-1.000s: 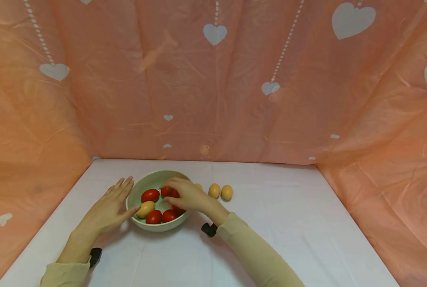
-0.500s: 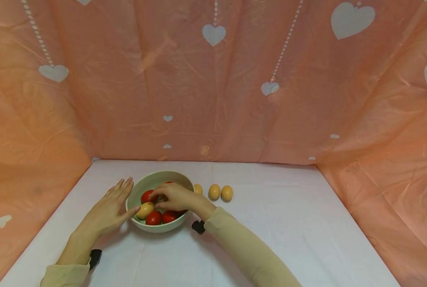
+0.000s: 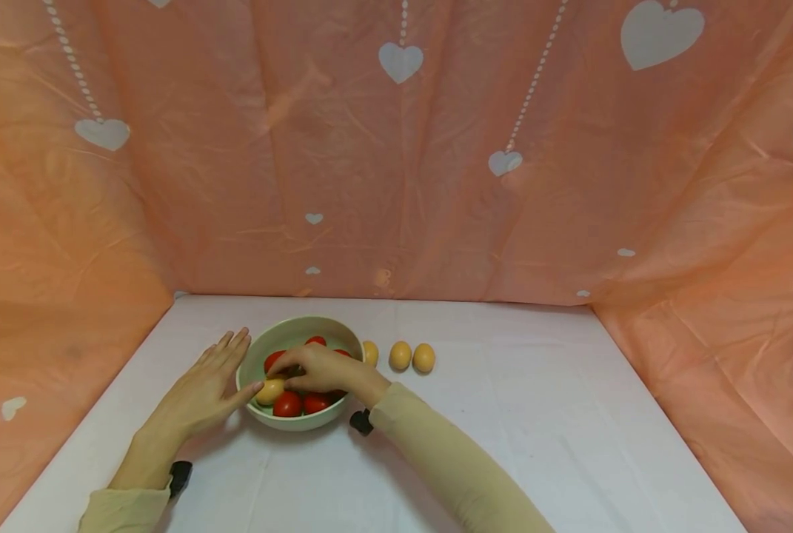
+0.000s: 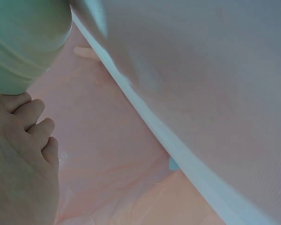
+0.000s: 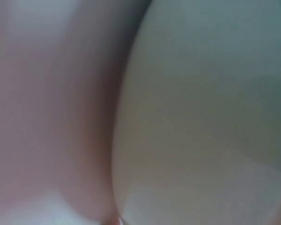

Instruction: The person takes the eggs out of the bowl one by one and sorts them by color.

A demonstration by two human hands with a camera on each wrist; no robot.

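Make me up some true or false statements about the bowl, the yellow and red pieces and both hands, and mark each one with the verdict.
1. The right hand reaches into the bowl. True.
2. The left hand holds a red piece. False: it is at the bowl's side, thumb over the rim.
3. A yellow piece lies inside the bowl. True.
4. The visible red pieces lie outside the bowl. False: they lie in it.
5. Three yellow pieces show outside the bowl. True.

Here's your right hand (image 3: 319, 368) inside the bowl (image 3: 283, 423) with tomatoes (image 3: 287, 404), one egg (image 3: 269, 392) near left; your left hand (image 3: 199, 392) at the rim's left, three eggs (image 3: 400, 356) right.
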